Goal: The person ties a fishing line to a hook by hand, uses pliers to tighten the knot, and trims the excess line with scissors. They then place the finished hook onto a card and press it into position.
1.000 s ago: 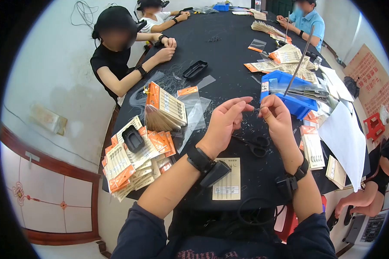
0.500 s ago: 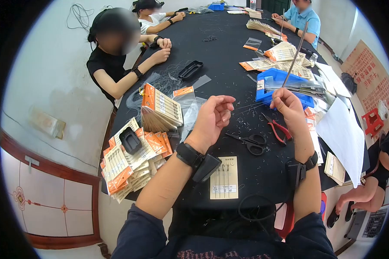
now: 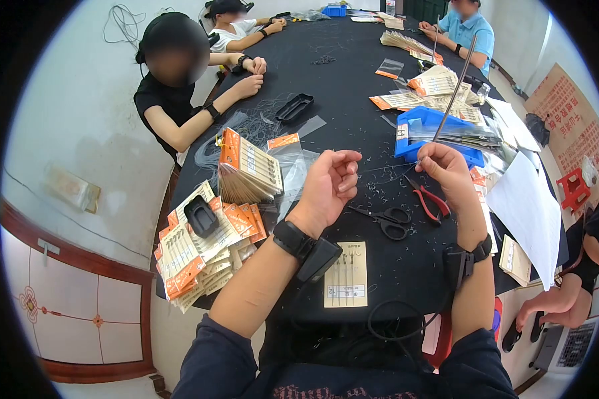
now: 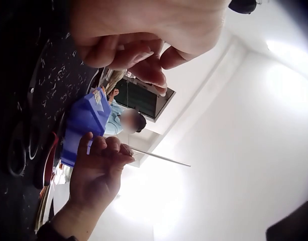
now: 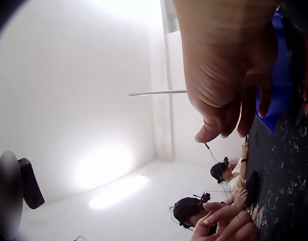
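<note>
My right hand (image 3: 444,174) pinches a small dark piece (image 5: 207,145) between thumb and fingertips, too small to make out fully. Thin clear fishing line (image 3: 389,165) runs from it toward my left hand (image 3: 327,189), whose curled fingers are at the line's other end. The left fingertips partly hide their hold in the left wrist view. Below the hands lie black scissors (image 3: 391,223) and red-handled pliers (image 3: 432,203). Nearest to me is a cream card (image 3: 345,274) with several hooks and lines mounted on it.
Stacked orange-and-cream cards (image 3: 183,256) lie at left, a black tray (image 3: 201,216) on them. Tangled line (image 3: 246,120) is behind. At right stands a blue bin (image 3: 406,136) with a metal rod (image 3: 456,90) rising by it. White paper (image 3: 529,213) hangs over the edge. Others sit around the table.
The hands, close together a second ago, have drawn apart, the left leftward and the right slightly rightward, with line showing between them. The pliers have come into sight. Over the last half second little moved.
</note>
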Available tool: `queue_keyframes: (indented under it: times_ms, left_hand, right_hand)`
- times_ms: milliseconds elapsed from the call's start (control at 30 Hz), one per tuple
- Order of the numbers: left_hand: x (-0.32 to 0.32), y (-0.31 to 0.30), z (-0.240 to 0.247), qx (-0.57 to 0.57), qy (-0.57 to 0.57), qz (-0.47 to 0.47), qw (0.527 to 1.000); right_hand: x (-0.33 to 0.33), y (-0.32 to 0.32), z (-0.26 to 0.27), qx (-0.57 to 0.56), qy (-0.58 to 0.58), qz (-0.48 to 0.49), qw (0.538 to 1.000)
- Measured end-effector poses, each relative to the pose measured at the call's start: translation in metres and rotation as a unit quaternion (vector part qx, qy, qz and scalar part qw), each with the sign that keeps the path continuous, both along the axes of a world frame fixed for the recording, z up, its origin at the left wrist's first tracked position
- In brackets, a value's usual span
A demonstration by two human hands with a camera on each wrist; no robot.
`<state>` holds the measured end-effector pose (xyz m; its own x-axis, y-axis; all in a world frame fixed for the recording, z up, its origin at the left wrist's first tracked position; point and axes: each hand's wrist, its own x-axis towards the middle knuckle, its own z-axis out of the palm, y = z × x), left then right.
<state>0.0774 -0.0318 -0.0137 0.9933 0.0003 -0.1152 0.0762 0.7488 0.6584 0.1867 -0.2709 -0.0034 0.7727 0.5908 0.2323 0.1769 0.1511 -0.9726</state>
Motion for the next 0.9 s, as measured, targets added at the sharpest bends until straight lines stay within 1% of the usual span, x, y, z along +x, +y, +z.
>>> queue_keyframes:
  times_ms: [100,200,333,400,500,533,600,700,900]
  left_hand:
    - [-0.001,-0.001,0.002,0.023,-0.020,-0.012,0.999]
    - [-0.006,-0.010,0.011,0.201,-0.043,0.002,0.979]
    - [-0.009,-0.024,0.015,0.303,-0.051,-0.005,0.952]
    - [-0.010,-0.027,0.016,0.341,-0.052,-0.004,0.939]
    - [-0.007,-0.021,0.010,0.291,-0.038,-0.017,0.956]
    - [-0.006,-0.018,0.008,0.267,-0.031,0.000,0.963]
    - [-0.003,-0.011,0.001,0.217,-0.017,0.034,0.975]
    - [0.001,-0.003,-0.006,0.103,-0.013,0.063,0.993]
    - [-0.002,-0.006,-0.003,0.042,-0.018,0.041,0.998]
  right_hand:
    - [-0.001,0.000,0.002,0.003,0.008,0.003,1.000]
    - [-0.006,0.005,0.001,0.000,0.005,0.025,1.000]
    - [-0.013,0.014,0.001,-0.006,0.003,0.066,0.998]
    - [-0.014,0.014,0.000,-0.008,0.007,0.063,0.998]
    - [-0.011,0.013,-0.002,-0.003,0.012,0.046,0.999]
    - [-0.010,0.012,-0.003,0.000,0.013,0.039,0.999]
    - [-0.006,0.011,-0.005,0.006,-0.024,-0.004,1.000]
    - [-0.004,0.008,-0.004,-0.003,-0.058,-0.057,0.997]
    - [0.000,0.007,-0.007,0.009,-0.083,-0.098,0.992]
